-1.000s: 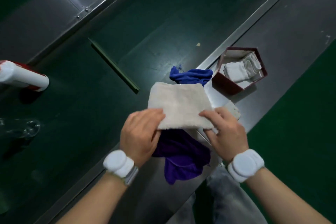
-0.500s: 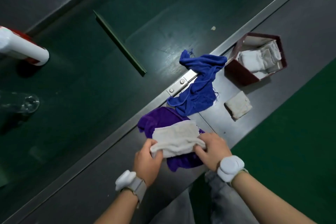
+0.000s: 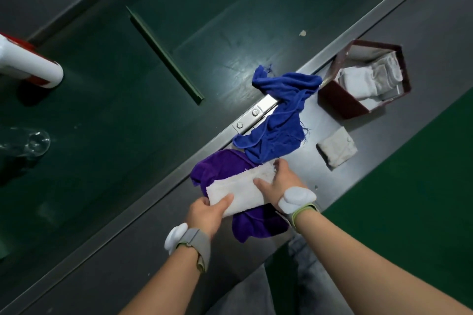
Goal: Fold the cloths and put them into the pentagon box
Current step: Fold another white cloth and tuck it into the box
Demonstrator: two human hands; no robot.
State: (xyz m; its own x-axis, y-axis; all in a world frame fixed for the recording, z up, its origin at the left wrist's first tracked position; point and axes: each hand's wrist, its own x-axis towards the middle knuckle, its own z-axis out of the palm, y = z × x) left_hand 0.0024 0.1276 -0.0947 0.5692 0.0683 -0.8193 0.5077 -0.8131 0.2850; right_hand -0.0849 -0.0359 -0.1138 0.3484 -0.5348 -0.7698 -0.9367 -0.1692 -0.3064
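Both hands work one white cloth (image 3: 240,190), folded to a long strip lying across a purple cloth (image 3: 220,169) on the grey metal desk (image 3: 384,166). Left hand (image 3: 206,213) pinches the strip's near-left end, thumb on top, fingers closed under the edge. Right hand (image 3: 280,181) lies over the far-right end, fingers spread and pressing down — whether they curl around the edge, cannot tell. White pads strapped at both wrists.

Edges: the strip's left end sits close to the raised steel rail (image 3: 158,186) that divides the desk from the dark green belt surface (image 3: 128,110). A blue cloth (image 3: 279,120) lies crumpled beyond the hands, draped over that rail, its far end touching the belt, its near hem overlapping the purple cloth.

Pentagon box (image 3: 340,100) — dark red walls, open top — stands to the far right on the desk, just beside the blue cloth's upper end, with folded white cloths already inside. A small folded white cloth (image 3: 336,147) lies alone between box and right hand; bare desk around it.

Belt side: a thin green bar (image 3: 166,54) lies diagonally, a clear bottle (image 3: 28,140) and a white-and-red cylinder (image 3: 28,65) at the left edge. Green floor (image 3: 422,186) to the right of the desk.
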